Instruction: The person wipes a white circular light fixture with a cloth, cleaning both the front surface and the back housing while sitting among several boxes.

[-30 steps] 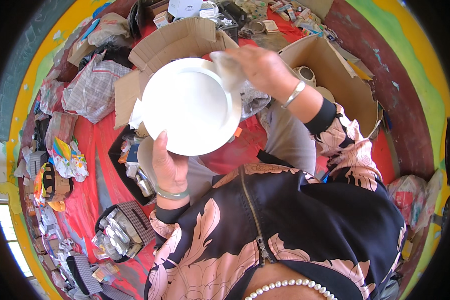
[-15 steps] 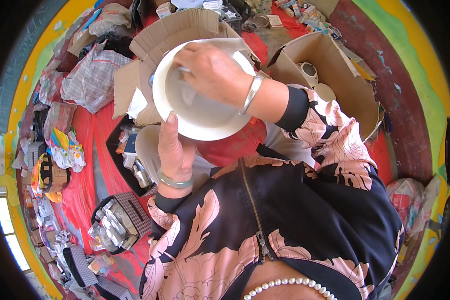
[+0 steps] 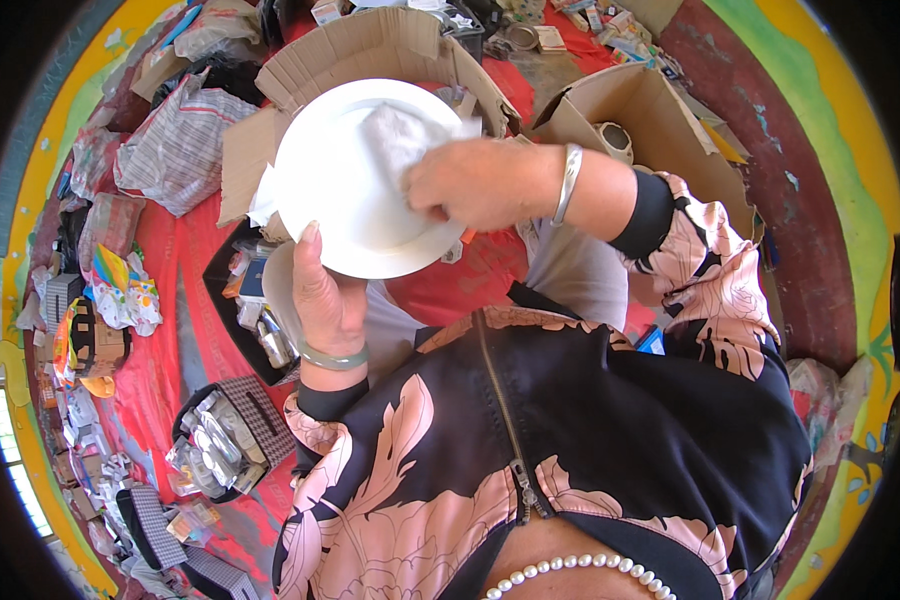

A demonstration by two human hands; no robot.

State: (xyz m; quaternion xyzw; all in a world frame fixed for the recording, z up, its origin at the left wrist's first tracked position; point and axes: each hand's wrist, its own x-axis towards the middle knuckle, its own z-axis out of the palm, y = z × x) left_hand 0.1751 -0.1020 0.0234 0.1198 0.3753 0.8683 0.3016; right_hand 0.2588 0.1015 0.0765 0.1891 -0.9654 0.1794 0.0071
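A white round bowl [image 3: 340, 190] is held tilted over my lap, in front of a cardboard box. My left hand [image 3: 327, 300] grips its near left rim, thumb on top and fingers hidden beneath. With my right hand [image 3: 465, 185] I press a whitish crumpled cloth [image 3: 400, 135] against the bowl's right side. Motion blurs the cloth and the fingers around it. The bowl's facing side looks smooth and bright white, like its underside.
Behind the bowl stands an open cardboard box [image 3: 360, 45]; another box [image 3: 660, 125] with a white cup-like piece inside is at the right. To the left are a black bin [image 3: 220, 290] of small goods, a checked box [image 3: 260, 410] of packets and a plaid bag [image 3: 180, 145].
The bowl has turned, its deep inside giving way to a flatter white face, and shifted slightly left. My right hand has moved from inside the bowl to its right side, with the cloth.
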